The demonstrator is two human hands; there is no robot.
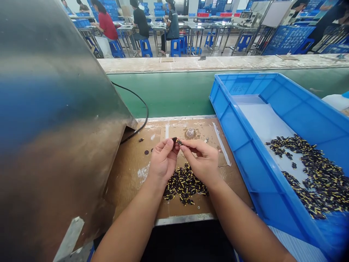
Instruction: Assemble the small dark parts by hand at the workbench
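Over the brown cardboard work surface [131, 174], my left hand [164, 157] pinches a small black piece with a yellow part [175, 140] between thumb and fingers. My right hand [200, 156] meets it from the right, its thumb and forefinger closed on the other end of the same piece. Just below both hands lies a pile of small black and yellow pieces [185, 183], partly covered by my hands and wrists. The fine detail of the held piece is too small to make out.
A large blue bin [237, 134] on the right holds more black and yellow pieces [324, 174]. A metal housing [60, 109] fills the left, with a black cable [141, 100] beside it. Beyond the green belt [169, 91], people sit at tables.
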